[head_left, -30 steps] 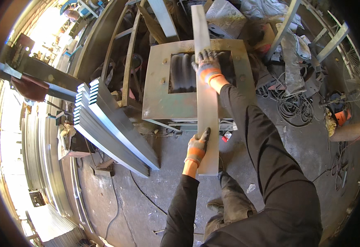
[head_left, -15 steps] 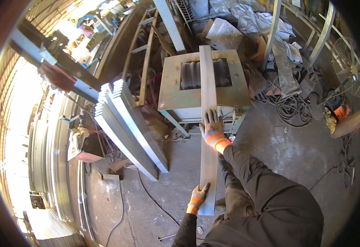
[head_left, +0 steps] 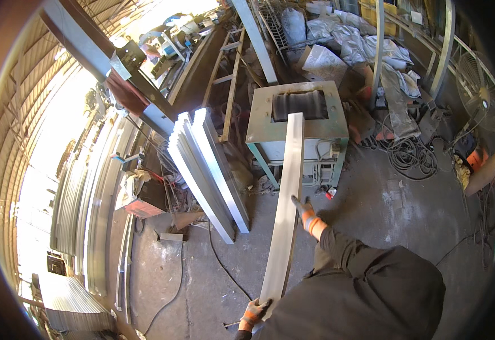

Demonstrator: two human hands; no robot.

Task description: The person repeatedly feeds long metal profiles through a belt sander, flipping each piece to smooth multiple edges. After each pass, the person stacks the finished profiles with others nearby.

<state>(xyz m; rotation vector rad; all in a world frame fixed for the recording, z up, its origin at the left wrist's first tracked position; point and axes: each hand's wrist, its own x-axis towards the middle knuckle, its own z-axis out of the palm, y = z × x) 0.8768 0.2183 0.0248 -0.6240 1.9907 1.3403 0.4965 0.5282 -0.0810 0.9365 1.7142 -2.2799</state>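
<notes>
Bar (head_left: 286, 209) is drawn back toward 6 o'clock, off most of the machine (head_left: 260, 122)
Its far end no longer spans the dark opening (head_left: 297, 105), showing only against its lower edge, which suggests this pass is ending; the left grip (head_left: 254, 311) clasps the near end at 6 o'clock, the right grip (head_left: 307, 215) sits at the bar's 3 o'clock edge, whether grasping I cannot tell

From my remote seat I read the long bar (head_left: 284, 221) as pale silver-grey. I saw orange and dark grey on the gloved left hand (head_left: 253, 313) and the gloved right hand (head_left: 307, 214), brownish grey on the machine top (head_left: 270, 132), green on its legs (head_left: 263, 165), and whitish blotches over the grey floor (head_left: 395, 226).
</notes>
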